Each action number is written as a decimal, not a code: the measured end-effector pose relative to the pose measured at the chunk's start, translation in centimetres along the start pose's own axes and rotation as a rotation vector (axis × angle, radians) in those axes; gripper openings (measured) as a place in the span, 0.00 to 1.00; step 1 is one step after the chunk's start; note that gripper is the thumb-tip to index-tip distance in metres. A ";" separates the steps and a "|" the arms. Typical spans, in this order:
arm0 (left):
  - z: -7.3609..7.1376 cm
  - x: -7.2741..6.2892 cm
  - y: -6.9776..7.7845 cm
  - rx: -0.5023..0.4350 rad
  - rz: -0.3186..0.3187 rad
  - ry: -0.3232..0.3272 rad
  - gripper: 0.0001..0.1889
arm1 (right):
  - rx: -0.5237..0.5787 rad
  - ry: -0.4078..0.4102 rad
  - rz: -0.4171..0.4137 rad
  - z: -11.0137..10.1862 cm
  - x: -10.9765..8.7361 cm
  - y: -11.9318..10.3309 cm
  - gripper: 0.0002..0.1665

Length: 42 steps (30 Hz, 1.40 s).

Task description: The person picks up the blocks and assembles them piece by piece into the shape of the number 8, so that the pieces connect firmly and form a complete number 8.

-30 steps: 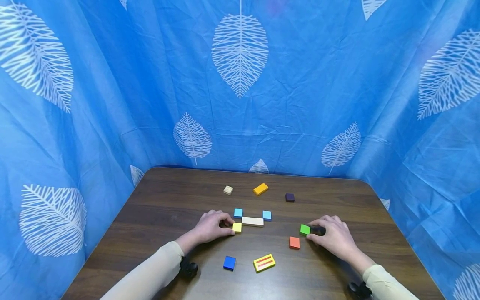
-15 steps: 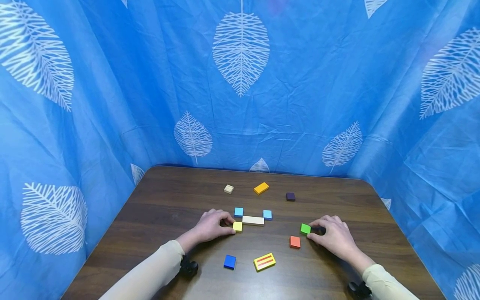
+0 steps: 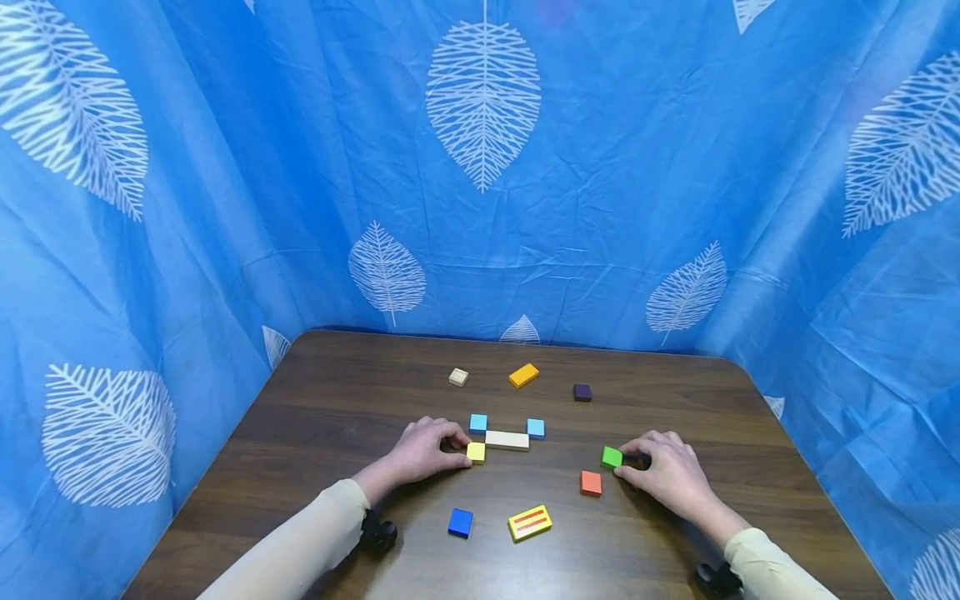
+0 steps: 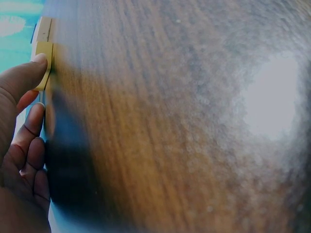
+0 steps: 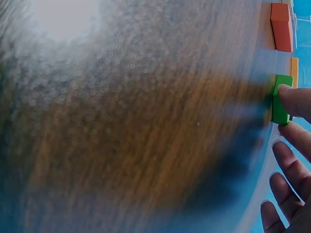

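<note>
My left hand (image 3: 426, 451) pinches a small yellow block (image 3: 476, 452) between thumb and fingers, at the left end of a long cream block (image 3: 507, 441). Two light blue blocks, a left one (image 3: 478, 423) and a right one (image 3: 536, 428), sit at the far corners of the cream block. On the right, my right hand (image 3: 666, 468) pinches a green block (image 3: 611, 457) by its near right side. The wrist view shows the thumb on the green block (image 5: 281, 103) close over the wood. An orange-red block (image 3: 590, 483) lies just left of that hand.
Toward the back of the brown table (image 3: 337, 375) lie a small cream block (image 3: 458, 377), an orange block (image 3: 523, 376) and a dark purple block (image 3: 582, 392). Nearer the front are a blue block (image 3: 461, 522) and a yellow block with red stripes (image 3: 529, 523). A blue leaf-print curtain (image 3: 600, 167) surrounds the table.
The head view has shifted very slightly. Both hands keep their pinch on the yellow and green blocks, and the blocks stay in the same layout.
</note>
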<state>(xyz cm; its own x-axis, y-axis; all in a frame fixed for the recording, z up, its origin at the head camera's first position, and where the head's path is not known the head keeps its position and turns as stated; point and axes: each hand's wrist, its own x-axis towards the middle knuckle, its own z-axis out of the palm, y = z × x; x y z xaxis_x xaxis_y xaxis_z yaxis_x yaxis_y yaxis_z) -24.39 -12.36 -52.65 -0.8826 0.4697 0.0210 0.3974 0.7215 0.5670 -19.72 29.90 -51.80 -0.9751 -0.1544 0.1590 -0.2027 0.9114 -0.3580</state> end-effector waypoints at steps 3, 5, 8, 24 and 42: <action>0.0 0.0 0.0 -0.001 0.000 -0.001 0.12 | 0.006 -0.001 0.000 0.0 0.0 -0.1 0.16; 0.0 0.0 0.0 0.000 0.002 -0.001 0.12 | 0.010 -0.001 0.000 0.0 0.0 -0.1 0.16; 0.0 0.0 0.0 0.000 0.003 0.001 0.12 | 0.016 -0.004 -0.002 0.0 0.0 -0.2 0.16; 0.0 -0.1 0.0 0.000 0.004 0.005 0.11 | -0.003 -0.003 -0.017 0.1 0.0 -0.2 0.16; 0.1 -0.1 -0.1 0.006 -0.003 0.004 0.12 | 0.003 -0.023 0.005 -0.6 1.5 -1.1 0.19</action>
<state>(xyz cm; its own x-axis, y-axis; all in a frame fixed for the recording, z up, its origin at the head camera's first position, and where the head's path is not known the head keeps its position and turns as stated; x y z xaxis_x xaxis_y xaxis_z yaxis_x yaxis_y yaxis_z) -24.28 -12.40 -52.79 -0.8848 0.4654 0.0229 0.3965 0.7260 0.5619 -20.93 28.91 -50.65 -0.9780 -0.1587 0.1355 -0.1980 0.9111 -0.3614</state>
